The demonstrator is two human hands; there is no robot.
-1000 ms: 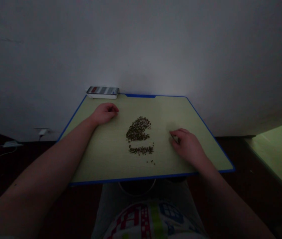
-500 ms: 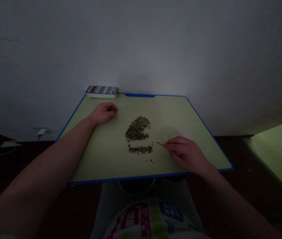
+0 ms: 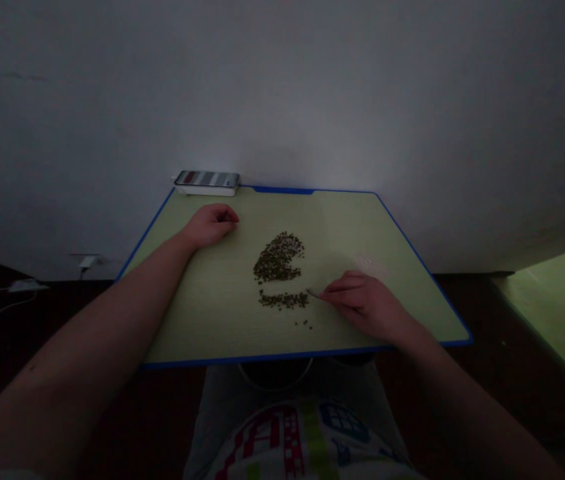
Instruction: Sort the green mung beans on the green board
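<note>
My right hand (image 3: 365,303) pinches a slim metal tool (image 3: 314,293), its narrow tip at the right end of a short row of small dark grains (image 3: 282,301). The tool's exact kind is hard to make out in the dim light. Behind that row lies a larger heap of the same grains (image 3: 276,259). A few loose grains (image 3: 305,323) are scattered nearer the front edge. My left hand (image 3: 211,225) rests on the board, left of the heap, with its fingers loosely curled and nothing visible in them.
The pale tabletop (image 3: 202,320) has a blue rim and stands against a grey wall. A phone (image 3: 207,179) lies on a white box at the back left corner. Faint whitish bits (image 3: 370,265) lie beyond my right hand. A plug (image 3: 85,262) and cables are at left.
My right hand has moved slightly left, bringing the tool's tip to the end of the grain row. The left hand stays in place; the whole view has shifted a little.
</note>
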